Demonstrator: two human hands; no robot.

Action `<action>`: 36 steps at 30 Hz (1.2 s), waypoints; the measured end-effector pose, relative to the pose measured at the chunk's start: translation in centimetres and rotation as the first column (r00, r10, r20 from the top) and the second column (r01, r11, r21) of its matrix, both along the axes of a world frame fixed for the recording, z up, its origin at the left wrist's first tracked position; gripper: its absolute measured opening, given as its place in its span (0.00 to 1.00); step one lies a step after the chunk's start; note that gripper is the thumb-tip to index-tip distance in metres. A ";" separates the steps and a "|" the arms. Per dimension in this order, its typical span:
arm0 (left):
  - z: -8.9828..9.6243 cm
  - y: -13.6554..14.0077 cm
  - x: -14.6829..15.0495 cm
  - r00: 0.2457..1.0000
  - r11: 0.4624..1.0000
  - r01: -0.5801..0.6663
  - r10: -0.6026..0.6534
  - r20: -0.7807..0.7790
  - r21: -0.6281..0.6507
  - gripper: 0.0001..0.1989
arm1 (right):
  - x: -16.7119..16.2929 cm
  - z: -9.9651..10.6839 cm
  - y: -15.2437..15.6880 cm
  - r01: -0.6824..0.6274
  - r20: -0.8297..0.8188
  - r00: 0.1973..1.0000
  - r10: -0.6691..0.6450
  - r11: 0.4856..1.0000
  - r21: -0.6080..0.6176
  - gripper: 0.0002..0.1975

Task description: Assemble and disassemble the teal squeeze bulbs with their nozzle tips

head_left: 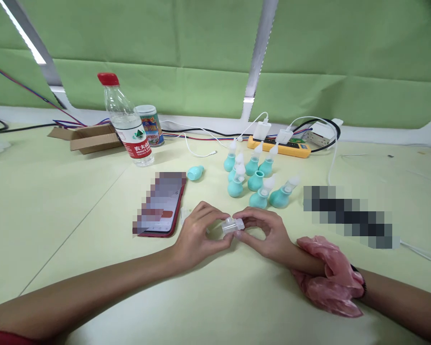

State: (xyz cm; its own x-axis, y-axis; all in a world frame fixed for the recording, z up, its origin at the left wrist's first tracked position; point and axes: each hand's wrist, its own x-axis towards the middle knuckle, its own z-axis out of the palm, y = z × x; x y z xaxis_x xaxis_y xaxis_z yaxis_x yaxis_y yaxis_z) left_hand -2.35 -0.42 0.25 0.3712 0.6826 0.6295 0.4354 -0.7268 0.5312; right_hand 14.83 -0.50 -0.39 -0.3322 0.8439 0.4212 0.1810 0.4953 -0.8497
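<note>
A small clear plastic tube fitting (232, 225) with a short side stub is held between my two hands above the table. My left hand (200, 234) pinches its left end between thumb and fingers. On its right end, the thumb and fingers of my right hand (267, 231) are closed. Behind my hands stand several teal squeeze bulbs (234, 187) with whitish translucent tips. One teal bulb (255, 182) among them has an open neck and no tip. Another bulb (194, 173) lies on its side, left of the group. Some faint clear pieces (185, 215) lie beside my left hand.
A phone (165, 206) lies left of my hands. Behind it are a water bottle (131, 129), a can (151, 125) and an open cardboard box (95, 139). A yellow power strip (280, 147) with chargers and cables runs along the back. A blurred dark object (348, 215) lies right.
</note>
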 end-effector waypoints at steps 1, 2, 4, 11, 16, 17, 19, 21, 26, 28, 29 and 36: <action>0.1 0.0 0.0 1.000 1.000 -0.001 0.001 0.001 -0.004 0.10 | 0.0 0.0 0.0 0.004 0.013 1.000 -0.004 1.000 0.011 0.09; 0.1 0.0 0.0 1.000 1.000 0.004 -0.004 0.005 -0.009 0.10 | 0.1 -0.1 0.0 0.010 0.022 1.000 -0.011 1.000 0.024 0.09; 0.2 0.1 0.1 1.000 1.000 0.022 -0.022 0.017 -0.013 0.10 | 0.1 -0.1 -0.1 0.023 0.036 0.999 -0.025 0.998 0.053 0.08; 0.4 0.0 0.0 0.998 0.998 0.055 -0.054 0.026 -0.028 0.09 | 0.0 0.3 -0.1 0.021 0.094 0.995 -0.034 0.990 0.139 0.08; 0.3 0.0 0.0 0.996 0.996 0.083 -0.082 0.042 -0.035 0.09 | 0.0 0.6 -0.2 0.020 0.128 0.991 -0.044 0.983 0.182 0.07; 0.3 0.0 -0.1 0.995 0.996 0.086 -0.085 0.043 -0.035 0.09 | 0.0 0.6 -0.2 0.019 0.137 0.990 -0.046 0.981 0.192 0.07; 0.2 0.0 -0.1 0.995 0.995 0.092 -0.091 0.041 -0.042 0.09 | -0.1 0.6 -0.2 0.017 0.144 0.988 -0.048 0.978 0.209 0.07; 0.2 0.0 -0.2 0.995 0.994 0.098 -0.096 0.039 -0.050 0.09 | -0.1 0.6 -0.2 0.015 0.144 0.988 -0.048 0.975 0.220 0.07; 0.2 -0.1 -0.2 0.993 0.992 0.114 -0.111 0.045 -0.056 0.10 | -0.1 0.5 -0.2 0.014 0.148 0.988 -0.050 0.972 0.236 0.07; 0.2 -0.1 -0.3 0.992 0.991 0.123 -0.121 0.044 -0.057 0.09 | -0.1 0.5 -0.2 0.015 0.148 0.988 -0.054 0.968 0.251 0.08; 0.1 -0.1 -0.3 0.991 0.990 0.127 -0.125 0.042 -0.059 0.09 | -0.1 0.5 -0.2 0.014 0.147 0.988 -0.054 0.966 0.258 0.08; 0.0 0.0 -0.2 0.994 0.996 0.090 -0.088 0.070 -0.021 0.11 | 0.0 0.4 -0.2 0.029 0.129 0.989 -0.072 0.952 0.305 0.09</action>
State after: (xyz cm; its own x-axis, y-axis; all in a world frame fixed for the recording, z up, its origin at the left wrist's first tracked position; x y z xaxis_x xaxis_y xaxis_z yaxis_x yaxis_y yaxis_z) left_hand -2.56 -0.39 0.24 0.3873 0.6638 0.6399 0.3309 -0.7478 0.5755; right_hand 14.83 -0.75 0.03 -0.3650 0.7015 0.6121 0.3168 0.7118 -0.6268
